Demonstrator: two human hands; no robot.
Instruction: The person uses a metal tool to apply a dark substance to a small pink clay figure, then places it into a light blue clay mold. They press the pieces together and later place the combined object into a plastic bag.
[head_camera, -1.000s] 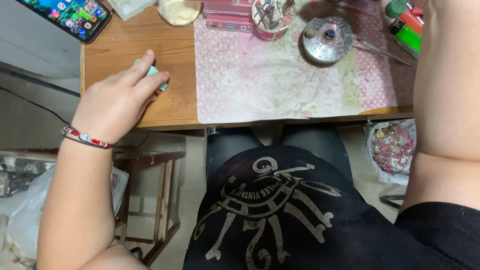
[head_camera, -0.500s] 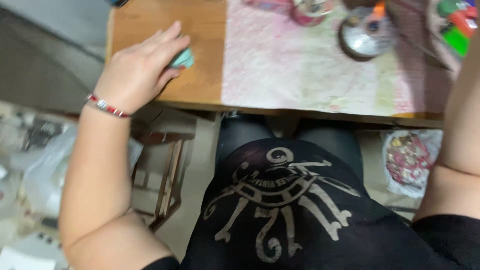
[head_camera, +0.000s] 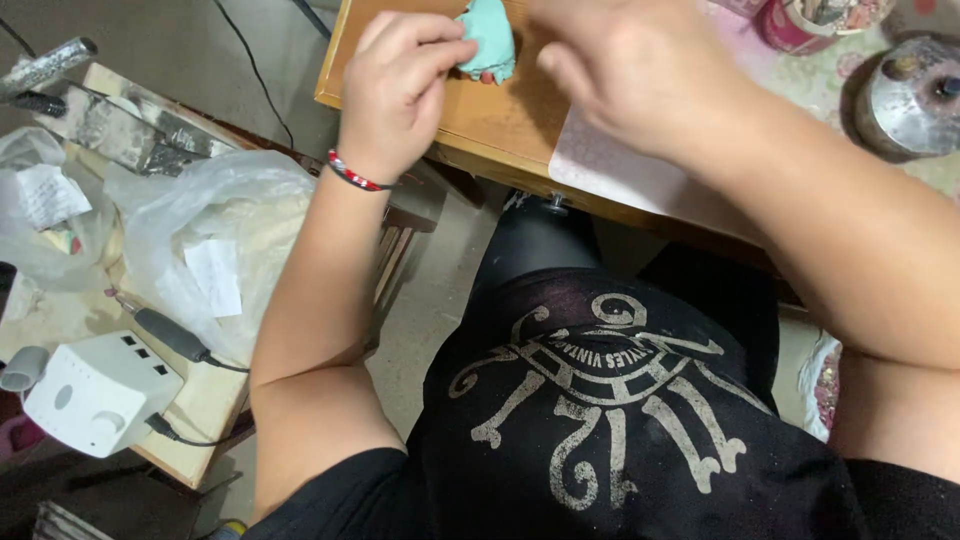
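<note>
The left hand (head_camera: 400, 85) sits over the near-left corner of the wooden desk (head_camera: 505, 125), fingers curled, thumb and fingertips pinching the left edge of a small turquoise lump (head_camera: 490, 38), prob. clay or soft plastic. The lump rests on or just above the desk top near the frame's upper edge; can't tell if it's lifted. A red, white and dark beaded bracelet (head_camera: 352, 175) circles the left wrist.

The right hand (head_camera: 625, 75) comes in from the right, just beside the lump, blurred; fingers loosely bent and half open, and whether they grip anything can't be told.

Right of the hands a pink patterned mat (head_camera: 640, 170) covers the desk, w/ a round silver metal container (head_camera: 915, 95) and a pink cup (head_camera: 800, 22) at the far edge.

Lower left, on a side table: a white boxy device (head_camera: 95, 395) w/ a cable, and a clear plastic bag (head_camera: 215, 235). The person wears a black shirt (head_camera: 600, 420) w/ a pale print.
</note>
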